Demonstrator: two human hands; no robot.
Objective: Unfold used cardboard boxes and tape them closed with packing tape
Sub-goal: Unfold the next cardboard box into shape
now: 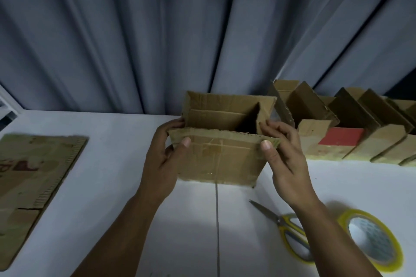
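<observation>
A small brown cardboard box (pixel 219 157) stands opened up on the white table (pixel 112 186), its top flaps raised and its inside dark. My left hand (pixel 165 159) grips the box's left side, thumb on the near flap and fingers round the corner. My right hand (pixel 283 159) grips the right side the same way, thumb on the near flap's right end. A roll of clear packing tape with a yellow core (pixel 371 235) lies flat at the lower right, beside yellow-handled scissors (pixel 286 225).
A row of opened cardboard boxes (pixel 351 128), one with a red panel, lines the table's back right. A flattened cardboard sheet (pixel 31 184) lies at the left edge. Grey curtains (pixel 180 29) hang behind the table.
</observation>
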